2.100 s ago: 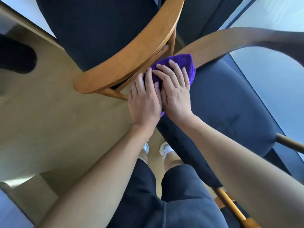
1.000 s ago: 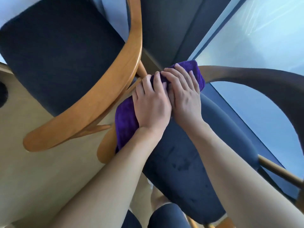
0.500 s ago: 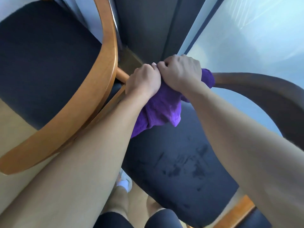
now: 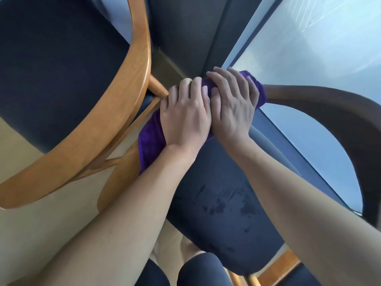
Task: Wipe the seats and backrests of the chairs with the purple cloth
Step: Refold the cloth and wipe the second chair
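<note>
- The left hand [image 4: 185,118] and right hand [image 4: 233,106] press side by side, touching, fingers curled over the purple cloth [image 4: 149,141].
- The cloth lies draped over a chair's curved wooden backrest [image 4: 309,98], above the dark seat [image 4: 216,219].
- A second chair [image 4: 132,96] stands just beside that backrest.

I see both hands side by side on the purple cloth [image 4: 150,141] — left hand [image 4: 185,118] and right hand [image 4: 233,104] touching each other, fingers curled over the cloth where it wraps the near chair's curved backrest [image 4: 313,100]. A loose end of cloth hangs below the left wrist. The dark near seat [image 4: 222,207] under the forearms carries darker smudges. Just to the left stands a second chair [image 4: 132,108] — tan wooden rail, dark cushion — on a beige floor [image 4: 41,223].
</note>
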Demonstrator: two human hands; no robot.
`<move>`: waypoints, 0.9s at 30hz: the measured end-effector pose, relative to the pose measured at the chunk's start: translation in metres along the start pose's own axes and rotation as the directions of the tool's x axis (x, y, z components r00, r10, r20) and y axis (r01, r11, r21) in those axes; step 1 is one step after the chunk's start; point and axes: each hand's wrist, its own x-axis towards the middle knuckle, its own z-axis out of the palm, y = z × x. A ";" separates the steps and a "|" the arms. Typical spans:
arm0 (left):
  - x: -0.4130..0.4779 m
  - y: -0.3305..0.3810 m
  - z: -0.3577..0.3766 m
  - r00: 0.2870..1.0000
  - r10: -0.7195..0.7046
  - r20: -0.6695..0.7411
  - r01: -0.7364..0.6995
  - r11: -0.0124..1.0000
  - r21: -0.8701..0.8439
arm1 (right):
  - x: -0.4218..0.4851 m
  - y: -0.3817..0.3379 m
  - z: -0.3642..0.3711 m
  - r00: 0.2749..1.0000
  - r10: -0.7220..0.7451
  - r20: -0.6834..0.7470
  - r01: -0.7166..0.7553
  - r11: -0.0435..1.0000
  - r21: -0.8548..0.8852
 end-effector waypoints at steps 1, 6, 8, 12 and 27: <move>-0.006 -0.003 0.000 1.000 0.020 -0.012 -0.020 1.000 0.002 | -0.007 0.000 0.003 1.000 -0.011 -0.023 0.011 1.000 0.007; -0.043 -0.027 -0.003 0.994 0.098 -0.044 -0.096 0.994 0.047 | -0.049 -0.016 0.023 0.993 -0.012 -0.116 0.028 0.991 0.133; -0.055 -0.041 -0.008 0.994 0.101 -0.052 -0.098 0.993 0.065 | -0.062 -0.031 0.031 0.990 -0.003 -0.139 0.026 0.986 0.167; -0.078 -0.069 -0.019 0.998 0.039 -0.045 -0.036 0.997 0.064 | -0.083 -0.059 0.036 0.995 -0.036 -0.092 0.054 0.979 0.195; -0.153 -0.132 -0.050 0.993 -0.120 -0.016 0.120 0.993 -0.009 | -0.152 -0.140 0.027 0.997 -0.073 -0.004 0.071 0.962 0.264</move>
